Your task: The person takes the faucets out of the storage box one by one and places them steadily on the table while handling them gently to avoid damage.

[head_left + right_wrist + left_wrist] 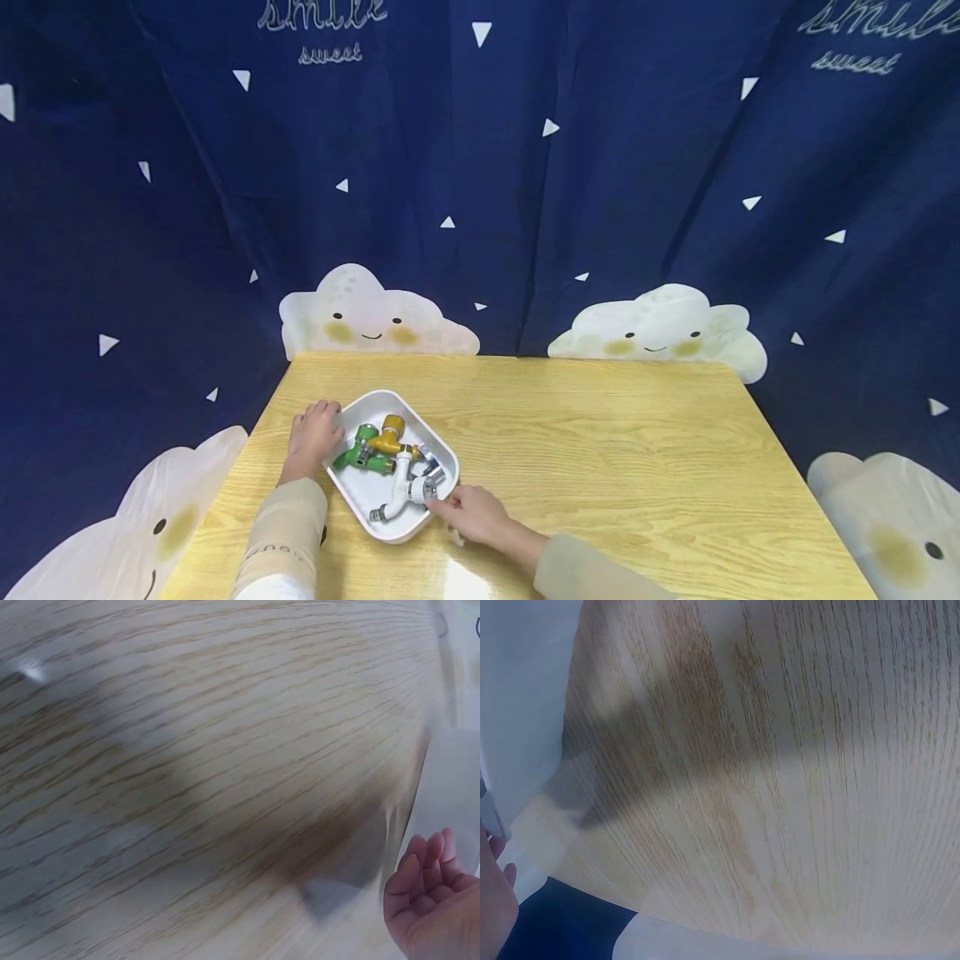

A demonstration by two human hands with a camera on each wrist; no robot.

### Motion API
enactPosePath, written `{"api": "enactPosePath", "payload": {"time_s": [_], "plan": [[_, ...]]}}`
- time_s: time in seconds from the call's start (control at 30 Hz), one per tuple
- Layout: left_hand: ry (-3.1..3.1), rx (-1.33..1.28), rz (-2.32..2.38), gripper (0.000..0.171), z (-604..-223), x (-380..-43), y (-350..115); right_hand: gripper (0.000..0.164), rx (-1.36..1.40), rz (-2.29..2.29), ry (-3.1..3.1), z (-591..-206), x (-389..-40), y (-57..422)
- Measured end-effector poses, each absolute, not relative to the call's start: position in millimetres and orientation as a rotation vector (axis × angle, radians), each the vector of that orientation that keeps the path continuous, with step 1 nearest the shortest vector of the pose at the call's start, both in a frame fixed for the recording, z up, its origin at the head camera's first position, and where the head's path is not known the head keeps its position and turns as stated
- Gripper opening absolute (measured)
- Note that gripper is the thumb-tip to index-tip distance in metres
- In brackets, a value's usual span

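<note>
A white plastic tub [352, 514] with rounded corners is on the left part of the table, turned at an angle. Inside lie several taps: a green tap [352, 456], a yellow tap [388, 437], a white tap [401, 483] and a chrome tap [435, 475] partly hidden behind the white one. My left hand [315, 431] grips the tub's left corner, fingers at the rim. At the opposite right corner, my right hand [472, 512] holds the tub by its edge. In the right wrist view, curled fingers [416, 874] meet the tub's outer wall [457, 787].
The wooden table [615, 450] stretches away to the right, with its light grain showing. Behind it hangs a dark blue curtain [495, 167] printed with smiling clouds and small white triangles. Shadows fall on the wood around the tub.
</note>
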State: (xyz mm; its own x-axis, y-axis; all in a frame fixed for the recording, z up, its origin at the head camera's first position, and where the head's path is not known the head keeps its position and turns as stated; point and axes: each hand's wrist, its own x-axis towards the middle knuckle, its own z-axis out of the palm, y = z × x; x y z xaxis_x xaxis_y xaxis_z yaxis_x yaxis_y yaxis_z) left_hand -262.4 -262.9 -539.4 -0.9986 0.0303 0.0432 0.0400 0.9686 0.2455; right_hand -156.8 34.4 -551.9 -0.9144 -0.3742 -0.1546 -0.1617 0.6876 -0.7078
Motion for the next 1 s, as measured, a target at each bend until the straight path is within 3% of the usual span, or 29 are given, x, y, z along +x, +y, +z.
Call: {"api": "enactPosePath", "payload": {"time_s": [1.0], "plan": [[-3.121,0.141,-0.380,0.030,-544.1,-265.2,-253.6,0.046,-0.340,-1.080,2.651,-561.3,-156.2,21.7]]}}
